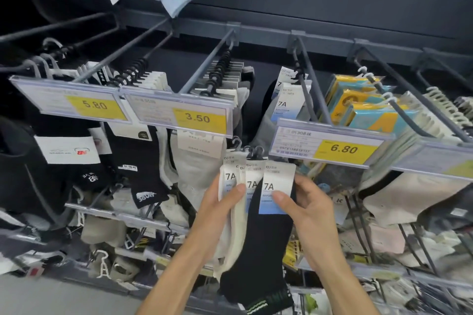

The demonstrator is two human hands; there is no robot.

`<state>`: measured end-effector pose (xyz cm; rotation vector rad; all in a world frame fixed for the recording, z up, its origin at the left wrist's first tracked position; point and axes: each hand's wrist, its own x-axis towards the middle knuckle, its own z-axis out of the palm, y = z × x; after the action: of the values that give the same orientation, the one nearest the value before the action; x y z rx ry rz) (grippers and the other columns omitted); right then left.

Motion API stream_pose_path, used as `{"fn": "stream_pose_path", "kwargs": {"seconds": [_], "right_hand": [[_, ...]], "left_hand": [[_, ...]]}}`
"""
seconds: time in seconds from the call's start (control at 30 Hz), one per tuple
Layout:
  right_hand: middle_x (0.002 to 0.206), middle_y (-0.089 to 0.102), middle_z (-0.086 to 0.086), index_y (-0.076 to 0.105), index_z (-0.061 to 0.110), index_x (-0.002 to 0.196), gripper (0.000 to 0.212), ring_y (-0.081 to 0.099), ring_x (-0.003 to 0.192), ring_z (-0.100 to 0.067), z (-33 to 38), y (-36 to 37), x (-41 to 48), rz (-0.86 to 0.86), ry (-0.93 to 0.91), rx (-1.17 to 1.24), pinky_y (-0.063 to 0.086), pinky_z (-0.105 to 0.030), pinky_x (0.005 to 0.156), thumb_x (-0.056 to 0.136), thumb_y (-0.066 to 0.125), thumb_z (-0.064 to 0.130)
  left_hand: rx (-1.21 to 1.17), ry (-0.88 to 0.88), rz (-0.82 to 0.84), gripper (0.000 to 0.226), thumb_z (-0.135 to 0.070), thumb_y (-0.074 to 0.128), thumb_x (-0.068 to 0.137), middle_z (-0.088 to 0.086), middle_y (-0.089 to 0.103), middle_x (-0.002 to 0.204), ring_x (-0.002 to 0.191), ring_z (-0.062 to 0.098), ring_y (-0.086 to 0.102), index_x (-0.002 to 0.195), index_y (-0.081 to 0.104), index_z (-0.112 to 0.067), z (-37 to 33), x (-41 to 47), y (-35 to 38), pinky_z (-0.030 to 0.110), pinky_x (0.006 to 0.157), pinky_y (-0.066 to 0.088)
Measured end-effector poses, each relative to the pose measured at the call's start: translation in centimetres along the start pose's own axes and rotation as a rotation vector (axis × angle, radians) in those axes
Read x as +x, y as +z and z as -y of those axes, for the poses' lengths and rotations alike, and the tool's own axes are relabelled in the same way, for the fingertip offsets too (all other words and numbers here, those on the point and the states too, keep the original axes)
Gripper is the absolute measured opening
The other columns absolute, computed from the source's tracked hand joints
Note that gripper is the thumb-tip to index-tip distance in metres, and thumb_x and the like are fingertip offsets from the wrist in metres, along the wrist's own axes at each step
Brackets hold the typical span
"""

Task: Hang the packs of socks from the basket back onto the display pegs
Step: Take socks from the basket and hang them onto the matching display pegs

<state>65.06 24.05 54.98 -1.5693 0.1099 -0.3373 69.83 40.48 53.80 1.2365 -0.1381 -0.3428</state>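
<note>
I hold a fanned bunch of sock packs with white "7A" card labels (277, 186) and small black hooks on top. My left hand (217, 210) grips the cream-white packs (236, 227) with the thumb on their labels. My right hand (309, 210) pinches the front pack, a black sock (263, 250) with a green-striped cuff, thumb on its label. The bunch sits just below the 6.80 price tag (330, 146). Behind that tag a grey peg (305, 87) carries matching 7A packs (286, 100). No basket is in view.
Pegs with price tags 5.80 (94, 105) and 3.50 (197, 117) hang full of black and white socks at left. Yellow-and-blue packs (363, 107) and beige socks (409, 194) hang at right. Lower rows of pegs are crowded with more socks.
</note>
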Motion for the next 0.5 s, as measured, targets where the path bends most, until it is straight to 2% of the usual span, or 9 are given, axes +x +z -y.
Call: {"fn": "stream_pose_path", "kwargs": {"seconds": [0.13,0.27,0.4,0.5], "right_hand": [[0.11,0.075,0.004,0.072,0.034,0.108,0.034,0.071,0.102,-0.012,0.0,-0.3,-0.2,0.056,0.007,0.039,0.055,-0.018,0.077,0.085,0.071,0.01],[0.113,0.074,0.004,0.07,0.036,0.111,0.031,0.07,0.105,-0.012,0.1,-0.6,-0.2,0.1,0.012,0.035,0.055,-0.018,0.08,0.086,0.072,0.018],[0.122,0.07,0.002,0.066,0.037,0.116,0.033,0.065,0.115,-0.017,-0.5,-1.1,0.2,0.115,0.004,0.09,0.055,-0.03,0.091,0.088,0.064,0.02],[0.125,0.069,0.005,0.064,0.042,0.118,0.039,0.063,0.118,-0.015,-0.4,-1.9,1.3,0.01,-0.052,0.115,0.052,-0.031,0.095,0.087,0.062,0.018]], "left_hand": [[0.003,0.015,0.006,0.027,-0.031,0.072,0.085,-0.012,0.076,0.111,0.103,0.005,0.072,0.105,0.072,-0.05,0.1,0.3,0.0,0.014,0.075,0.056],[0.001,0.008,-0.012,0.039,-0.025,0.077,0.082,0.004,0.076,0.115,0.108,0.02,0.072,0.12,0.068,-0.026,0.0,0.7,0.3,0.023,0.079,0.058],[0.014,-0.004,-0.042,0.039,-0.028,0.083,0.077,0.002,0.077,0.112,0.105,0.019,0.073,0.115,0.071,-0.03,0.1,0.9,0.2,0.027,0.081,0.06],[0.013,0.001,-0.074,0.033,-0.031,0.077,0.072,-0.002,0.078,0.105,0.098,0.012,0.074,0.104,0.075,-0.034,0.1,1.1,-0.1,0.017,0.073,0.057]]}}
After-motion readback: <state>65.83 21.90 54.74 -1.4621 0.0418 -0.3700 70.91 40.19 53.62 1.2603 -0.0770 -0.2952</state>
